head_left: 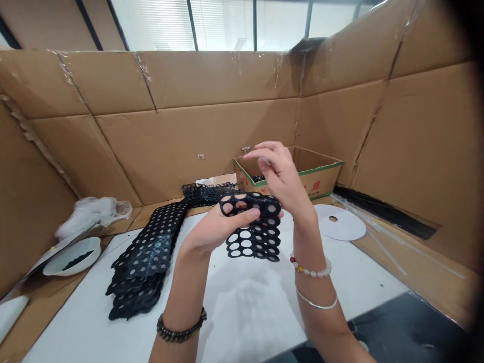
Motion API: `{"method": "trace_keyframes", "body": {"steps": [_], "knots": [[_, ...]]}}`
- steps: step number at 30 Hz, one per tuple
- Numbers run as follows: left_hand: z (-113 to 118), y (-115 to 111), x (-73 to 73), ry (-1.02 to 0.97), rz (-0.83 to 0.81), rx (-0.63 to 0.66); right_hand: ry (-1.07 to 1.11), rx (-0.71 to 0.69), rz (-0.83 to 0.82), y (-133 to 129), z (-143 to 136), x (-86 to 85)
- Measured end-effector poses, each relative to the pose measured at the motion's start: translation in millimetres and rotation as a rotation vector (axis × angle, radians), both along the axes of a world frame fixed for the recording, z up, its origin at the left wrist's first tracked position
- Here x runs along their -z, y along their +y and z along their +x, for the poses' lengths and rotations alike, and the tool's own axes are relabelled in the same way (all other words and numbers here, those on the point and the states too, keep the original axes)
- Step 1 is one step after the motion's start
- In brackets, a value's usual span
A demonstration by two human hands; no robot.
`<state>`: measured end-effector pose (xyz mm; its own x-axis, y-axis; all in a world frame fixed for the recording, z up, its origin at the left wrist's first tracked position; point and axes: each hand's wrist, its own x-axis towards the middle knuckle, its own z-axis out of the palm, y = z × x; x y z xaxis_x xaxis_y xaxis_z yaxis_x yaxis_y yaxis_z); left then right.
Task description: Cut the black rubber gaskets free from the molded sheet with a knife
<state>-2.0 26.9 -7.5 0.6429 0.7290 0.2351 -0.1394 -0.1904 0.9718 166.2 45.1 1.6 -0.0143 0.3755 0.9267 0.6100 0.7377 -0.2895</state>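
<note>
My left hand (212, 227) grips a black perforated sheet (260, 232) near its upper edge, with the thumb across the front. Round holes run in rows along the sheet; those on the right have grey discs in them, while several on the left show through. Part of the sheet hangs down over the white tabletop. Just above and right of it, my right hand (280, 174) is raised with its fingers stretched to the left and apart. Nothing can be made out in it. To the left lies a stack of similar black sheets (151, 247) with grey dots.
A cardboard box (321, 176) with a green rim stands behind my right hand, small black pieces inside. A white disc (344, 223) with a centre hole lies at right. At left are a white bowl (91, 248) and clear plastic (98, 214). Cardboard walls (227, 121) surround the table.
</note>
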Motion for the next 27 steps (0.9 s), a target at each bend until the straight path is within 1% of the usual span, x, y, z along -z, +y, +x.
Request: {"method": "trace_keyframes", "body": {"steps": [3, 6, 9, 11, 15, 17, 20, 25, 27], "knots": [[-1, -6, -4.7, -0.111, 0.002, -0.14, 0.181, -0.083, 0.129, -17, 3, -6.2], [-7, -15, -9.4, -0.196, 0.038, -0.265, 0.245, -0.141, 0.195, -42, 1, -11.5], [-13, -26, -14.4, -0.233, 0.093, -0.296, 0.321, -0.202, 0.226, -60, -5, -12.2], [-15, -32, -17.5, -0.232, 0.134, -0.294, 0.348, -0.256, 0.196, -66, -9, -10.6], [-17, -40, -21.1, -0.248, 0.247, -0.35, 0.295, -0.382, 0.109, -72, -16, -7.7], [-18, -42, -21.3, -0.247, 0.286, -0.362, 0.269, -0.409, 0.066, -76, -17, -7.2], [-20, -43, -20.6, -0.247, 0.311, -0.395, 0.191, -0.42, -0.004, -84, -15, -8.1], [-24, -43, -22.0, -0.233, 0.326, -0.526, 0.092, -0.406, 0.023, -100, -7, -14.2], [-24, -43, -22.9, -0.233, 0.347, -0.541, 0.07, -0.386, 0.01, -104, -9, -16.0]]}}
